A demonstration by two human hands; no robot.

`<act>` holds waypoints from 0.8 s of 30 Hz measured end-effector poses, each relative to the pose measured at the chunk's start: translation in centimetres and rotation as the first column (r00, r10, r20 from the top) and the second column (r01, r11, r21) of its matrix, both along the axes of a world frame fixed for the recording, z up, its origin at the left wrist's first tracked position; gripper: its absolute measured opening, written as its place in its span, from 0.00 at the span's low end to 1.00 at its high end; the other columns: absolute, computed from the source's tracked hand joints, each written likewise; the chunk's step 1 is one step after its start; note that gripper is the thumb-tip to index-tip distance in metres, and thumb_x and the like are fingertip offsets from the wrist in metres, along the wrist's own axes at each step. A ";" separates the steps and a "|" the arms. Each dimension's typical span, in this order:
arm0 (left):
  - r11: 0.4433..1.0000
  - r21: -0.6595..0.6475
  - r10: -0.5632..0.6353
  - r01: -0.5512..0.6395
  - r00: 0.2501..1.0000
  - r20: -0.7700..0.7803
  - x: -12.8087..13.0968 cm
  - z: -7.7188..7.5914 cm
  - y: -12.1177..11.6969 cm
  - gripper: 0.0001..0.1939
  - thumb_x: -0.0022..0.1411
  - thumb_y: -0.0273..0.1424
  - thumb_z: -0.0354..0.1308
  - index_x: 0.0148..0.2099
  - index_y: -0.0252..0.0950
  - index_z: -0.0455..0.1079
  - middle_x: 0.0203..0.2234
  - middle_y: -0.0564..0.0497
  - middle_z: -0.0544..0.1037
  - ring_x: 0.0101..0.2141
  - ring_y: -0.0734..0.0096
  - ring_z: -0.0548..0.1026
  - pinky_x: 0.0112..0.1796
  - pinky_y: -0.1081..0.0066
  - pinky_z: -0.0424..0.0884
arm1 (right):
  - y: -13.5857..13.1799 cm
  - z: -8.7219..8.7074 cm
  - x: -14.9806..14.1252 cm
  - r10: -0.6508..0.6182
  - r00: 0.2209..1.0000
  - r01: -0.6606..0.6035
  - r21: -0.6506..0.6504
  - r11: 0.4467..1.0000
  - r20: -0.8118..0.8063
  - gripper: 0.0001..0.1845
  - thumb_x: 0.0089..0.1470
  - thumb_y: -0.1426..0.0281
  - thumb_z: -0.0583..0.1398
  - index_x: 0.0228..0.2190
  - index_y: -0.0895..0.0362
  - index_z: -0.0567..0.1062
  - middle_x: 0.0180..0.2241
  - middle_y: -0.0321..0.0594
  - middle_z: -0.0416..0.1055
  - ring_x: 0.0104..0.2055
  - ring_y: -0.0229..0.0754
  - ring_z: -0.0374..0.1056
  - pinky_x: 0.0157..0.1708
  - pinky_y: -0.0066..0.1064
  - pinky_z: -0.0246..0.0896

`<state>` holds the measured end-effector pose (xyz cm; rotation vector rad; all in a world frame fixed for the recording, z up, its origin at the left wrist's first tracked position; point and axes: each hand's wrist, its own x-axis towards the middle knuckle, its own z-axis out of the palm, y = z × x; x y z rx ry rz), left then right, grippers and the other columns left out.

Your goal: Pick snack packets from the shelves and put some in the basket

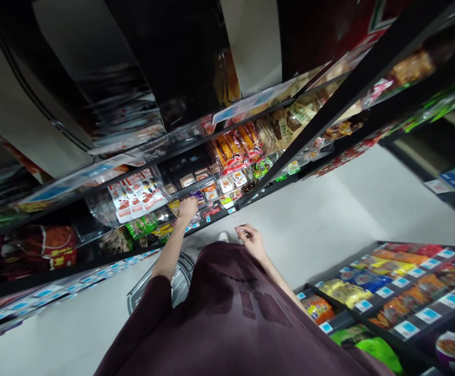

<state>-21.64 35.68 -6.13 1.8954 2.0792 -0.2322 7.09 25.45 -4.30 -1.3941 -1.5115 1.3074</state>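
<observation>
My left hand (188, 208) reaches down into the small snack packets on a lower shelf. Its fingers look closed, and their tips are hidden, so what they grip cannot be made out. A yellow packet (174, 207) lies just left of it and a purple packet (199, 197) just right. My right hand (251, 240) hangs over the floor in front of my shirt, with its fingers loosely bent and apart and nothing seen in it. A grey shopping basket (180, 277) stands on the floor under my left arm, partly hidden by it.
White-and-red snack bags (137, 196) hang in the shelf (82, 235) to the left, and orange sausage packs (237, 149) sit to the right. A dark upright post (305, 136) crosses the shelf front. Behind on the right is another rack with colourful bags (372, 277). My white shoe (223, 236) shows below.
</observation>
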 end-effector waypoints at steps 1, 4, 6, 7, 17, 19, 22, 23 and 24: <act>1.000 -0.015 0.001 -0.001 1.000 -0.008 0.1 -0.5 0.2 0.18 0.66 0.26 0.46 0.49 0.33 0.76 0.44 0.38 0.79 0.46 0.57 0.77 0.48 0.63 0.71 | 0.0 0.0 0.1 -0.003 1.000 0.003 0.003 1.000 0.006 0.17 0.59 0.57 0.59 0.35 0.57 0.80 0.35 0.42 0.73 0.29 0.39 0.70 0.28 0.29 0.64; 0.998 -0.065 0.004 -0.006 0.999 -0.032 0.1 -1.8 0.7 0.17 0.65 0.26 0.48 0.46 0.31 0.77 0.40 0.35 0.79 0.45 0.54 0.77 0.47 0.61 0.72 | 0.1 -0.2 0.4 -0.010 1.000 0.010 0.002 1.000 0.015 0.17 0.59 0.57 0.58 0.35 0.57 0.80 0.35 0.43 0.73 0.30 0.39 0.70 0.28 0.29 0.64; 0.996 -0.092 0.005 -0.009 0.999 -0.043 0.2 -2.5 0.9 0.15 0.63 0.26 0.50 0.45 0.30 0.78 0.39 0.34 0.79 0.44 0.53 0.77 0.47 0.60 0.72 | 0.0 -0.3 0.5 -0.011 1.000 0.011 -0.006 1.000 0.016 0.18 0.59 0.56 0.58 0.35 0.57 0.79 0.34 0.43 0.73 0.30 0.39 0.70 0.27 0.29 0.64; 0.995 -0.099 0.007 -0.012 0.999 -0.047 0.3 -2.9 1.0 0.15 0.63 0.25 0.52 0.45 0.30 0.78 0.39 0.34 0.78 0.45 0.52 0.77 0.47 0.60 0.72 | 0.0 -0.4 0.5 -0.012 1.000 0.012 -0.009 1.000 0.015 0.18 0.59 0.56 0.58 0.35 0.57 0.79 0.34 0.43 0.73 0.30 0.40 0.70 0.26 0.28 0.63; 0.990 -0.115 0.080 -0.076 0.996 0.028 1.1 -3.8 1.7 0.14 0.61 0.27 0.56 0.48 0.34 0.77 0.42 0.37 0.78 0.45 0.57 0.77 0.48 0.66 0.71 | 0.0 -0.4 0.9 -0.005 1.000 0.005 -0.029 1.000 0.014 0.20 0.58 0.54 0.58 0.35 0.57 0.79 0.35 0.44 0.74 0.29 0.40 0.71 0.24 0.28 0.64; 0.991 -0.089 0.110 -0.103 0.991 0.072 1.0 -3.4 2.3 0.15 0.64 0.31 0.53 0.51 0.38 0.75 0.42 0.41 0.79 0.44 0.60 0.77 0.47 0.68 0.71 | 0.0 -0.5 0.9 -0.008 1.000 0.008 -0.038 0.999 0.007 0.20 0.57 0.53 0.58 0.34 0.57 0.79 0.35 0.44 0.74 0.29 0.39 0.71 0.24 0.28 0.64; 0.986 -0.013 0.167 -0.166 0.981 0.104 1.1 -2.8 3.5 0.20 0.68 0.39 0.49 0.58 0.38 0.69 0.49 0.41 0.77 0.48 0.59 0.75 0.49 0.67 0.69 | 0.0 -0.7 0.9 -0.013 1.000 0.013 -0.054 0.998 -0.004 0.20 0.57 0.53 0.58 0.34 0.57 0.79 0.35 0.43 0.74 0.28 0.39 0.71 0.24 0.28 0.64; 0.982 0.006 0.189 -0.190 0.976 0.105 1.2 -2.7 4.0 0.22 0.68 0.41 0.48 0.59 0.36 0.68 0.51 0.39 0.76 0.50 0.57 0.74 0.51 0.65 0.68 | 0.0 -0.7 0.9 -0.012 1.000 0.012 -0.056 0.998 -0.004 0.20 0.57 0.53 0.59 0.34 0.57 0.79 0.34 0.43 0.74 0.28 0.39 0.71 0.24 0.28 0.63; 0.977 0.020 0.209 -0.212 0.972 0.106 1.4 -2.6 4.4 0.24 0.68 0.43 0.49 0.59 0.34 0.67 0.52 0.37 0.75 0.52 0.54 0.73 0.52 0.64 0.67 | 0.0 -0.7 0.9 -0.009 1.000 0.009 -0.056 0.998 -0.004 0.20 0.57 0.53 0.59 0.34 0.57 0.79 0.34 0.42 0.74 0.28 0.39 0.71 0.24 0.28 0.63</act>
